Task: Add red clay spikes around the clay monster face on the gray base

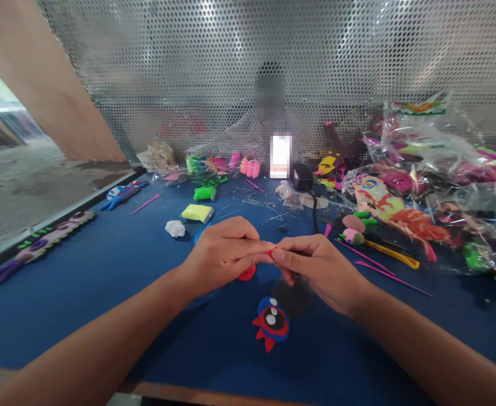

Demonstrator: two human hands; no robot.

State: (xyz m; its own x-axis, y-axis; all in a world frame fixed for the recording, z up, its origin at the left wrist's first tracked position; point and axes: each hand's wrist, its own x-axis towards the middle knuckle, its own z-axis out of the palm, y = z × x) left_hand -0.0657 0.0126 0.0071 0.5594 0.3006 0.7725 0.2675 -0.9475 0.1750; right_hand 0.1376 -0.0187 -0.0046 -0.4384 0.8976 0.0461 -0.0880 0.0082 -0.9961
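My left hand (231, 251) and my right hand (311, 265) meet at the fingertips over the blue table (180, 338). Both pinch a small piece of red clay (270, 253), mostly covered by the fingers. Partly behind my left hand lies a larger red clay lump (246, 273). Blue clay (202, 232) peeks out past the same hand's knuckles. Nearer to me, a clay eye figure (274, 320) lies flat, blue-rimmed with a black and white eye and red spikes along its lower left.
White clay (175, 228), a yellow clay pack (197, 212) and a green pack (204, 193) lie left of centre. Pink modelling tools (394, 277) and a yellow-handled tool (391, 254) rest at right, beside piled plastic bags (421, 192). A perforated metal panel (180, 67) stands behind.
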